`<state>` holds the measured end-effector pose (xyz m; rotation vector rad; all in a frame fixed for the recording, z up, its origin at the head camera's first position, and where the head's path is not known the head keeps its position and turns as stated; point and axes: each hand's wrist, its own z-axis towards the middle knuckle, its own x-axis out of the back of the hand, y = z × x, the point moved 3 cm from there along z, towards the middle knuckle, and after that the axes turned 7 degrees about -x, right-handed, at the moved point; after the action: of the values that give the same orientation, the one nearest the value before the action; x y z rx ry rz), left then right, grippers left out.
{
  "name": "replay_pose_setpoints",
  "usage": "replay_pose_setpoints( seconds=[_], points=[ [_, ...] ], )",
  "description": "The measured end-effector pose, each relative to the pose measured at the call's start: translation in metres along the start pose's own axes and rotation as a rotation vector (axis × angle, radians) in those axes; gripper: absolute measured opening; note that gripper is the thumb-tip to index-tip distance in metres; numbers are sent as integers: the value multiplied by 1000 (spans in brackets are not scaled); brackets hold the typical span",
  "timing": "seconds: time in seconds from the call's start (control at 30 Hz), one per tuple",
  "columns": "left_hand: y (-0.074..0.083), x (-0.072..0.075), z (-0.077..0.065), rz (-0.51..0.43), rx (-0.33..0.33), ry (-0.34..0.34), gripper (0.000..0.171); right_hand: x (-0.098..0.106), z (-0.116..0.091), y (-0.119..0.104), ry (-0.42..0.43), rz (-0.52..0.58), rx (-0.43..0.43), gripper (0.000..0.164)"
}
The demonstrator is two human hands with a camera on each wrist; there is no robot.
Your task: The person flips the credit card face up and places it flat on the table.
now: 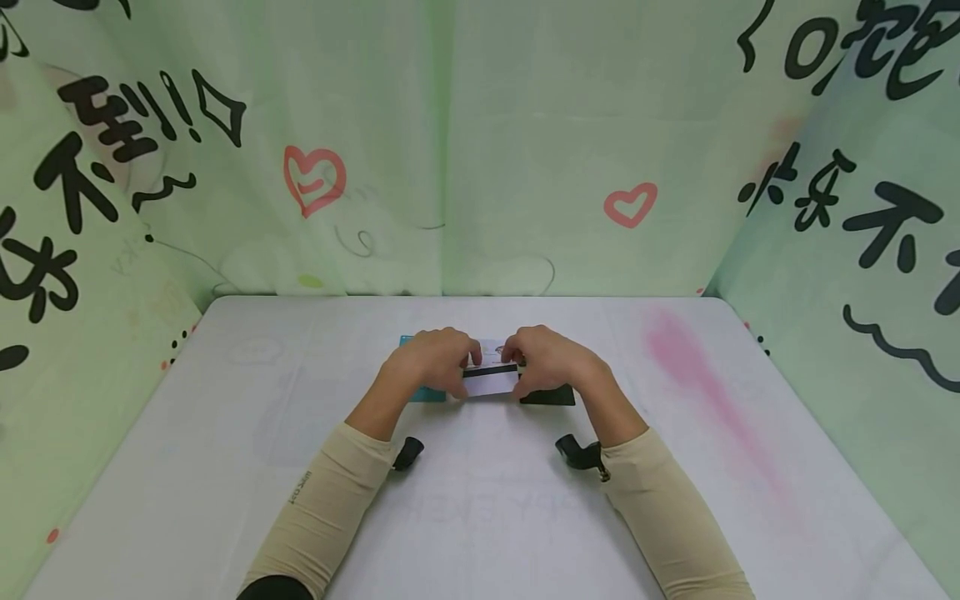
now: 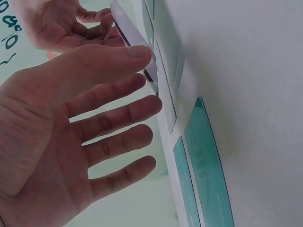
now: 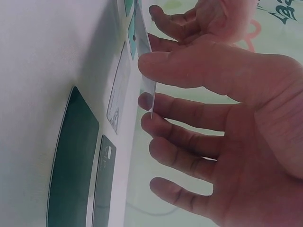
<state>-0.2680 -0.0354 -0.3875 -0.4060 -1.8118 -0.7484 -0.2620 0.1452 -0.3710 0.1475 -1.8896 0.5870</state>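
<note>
A white card with a black stripe [image 1: 491, 384] is raised just above the table between both hands. My left hand [image 1: 437, 358] pinches its left end between thumb and fingers. At the opposite end my right hand [image 1: 552, 358] pinches it, thumb towards me. In the left wrist view the other left fingers are spread loosely. Below the held card lies a pale card [image 3: 118, 92]. Teal cards [image 2: 206, 165] lie under and beside the left hand, one behind the other. Dark green cards [image 3: 71, 161] lie likewise by the right hand, partly covered by it in the head view.
The cards lie on a white-covered table [image 1: 480, 517] towards its far side. A pink smear [image 1: 697, 375] marks the cover at right. Pale green curtains [image 1: 525, 150] with black writing and red hearts stand behind and at both sides. Black straps or mounts [image 1: 577, 452] hang at the wrists.
</note>
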Motion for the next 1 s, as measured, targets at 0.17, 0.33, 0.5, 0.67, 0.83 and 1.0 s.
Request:
replay_pose_setpoints(
  seconds=[0.17,0.33,0.5,0.67,0.83,1.0],
  points=[
    [0,0,-1,-5,7,1,47,0,0,2,-6,-2,-1,48],
    [-1,1,-2,-8,8,-5,47,2,-2,2,-8,0,-9,48],
    [-3,2,-3,-20,22,-6,46,5,-3,4,-10,7,-22,50],
    [-4,3,-4,-33,30,-7,45,6,-3,6,-21,15,-32,50],
    [-4,3,-5,-38,35,-11,45,8,-5,8,-21,15,-41,49],
    [-4,4,-6,-41,37,-13,44,10,-7,10,-11,12,-35,47]
  ],
)
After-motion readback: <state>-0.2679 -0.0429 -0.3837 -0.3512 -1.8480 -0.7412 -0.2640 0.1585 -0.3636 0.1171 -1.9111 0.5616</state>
